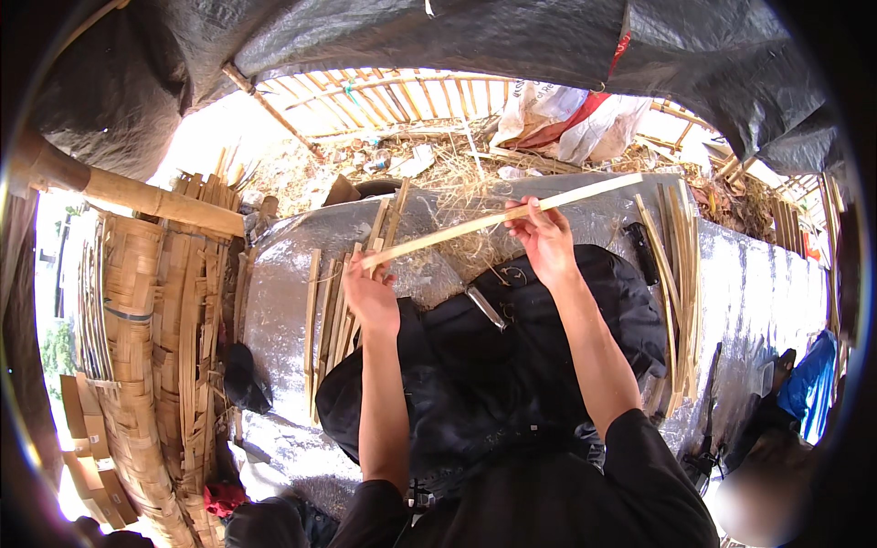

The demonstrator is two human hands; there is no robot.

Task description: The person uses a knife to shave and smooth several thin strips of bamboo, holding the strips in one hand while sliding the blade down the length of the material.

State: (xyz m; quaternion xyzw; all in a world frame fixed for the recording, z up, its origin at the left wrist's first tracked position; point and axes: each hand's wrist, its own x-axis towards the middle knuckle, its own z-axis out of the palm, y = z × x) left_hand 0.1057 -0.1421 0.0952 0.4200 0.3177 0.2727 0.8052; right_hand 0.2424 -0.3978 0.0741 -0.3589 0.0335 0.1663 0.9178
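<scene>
A long, pale bamboo strip (pixel 443 236) is held up slantwise above my lap, its right end higher in the picture. My left hand (pixel 370 290) is closed on the strip near its left end. My right hand (pixel 545 239) pinches it past the middle, and its far end sticks out beyond my fingers. Black cloth (pixel 566 310) covers my lap beneath both hands. On the cloth lies a short, shiny metal piece (pixel 486 307); whether it is a blade cannot be made out. Curled bamboo shavings (pixel 466 205) heap up just beyond the cloth.
Bamboo strips (pixel 315 315) lie left of my lap, and more strips (pixel 676 292) lie at the right beside a dark narrow object (pixel 642 253). Silvery sheeting (pixel 731 283) covers the ground. Woven bamboo panels (pixel 137 338) stand left. A dark tarp (pixel 512 36) hangs overhead.
</scene>
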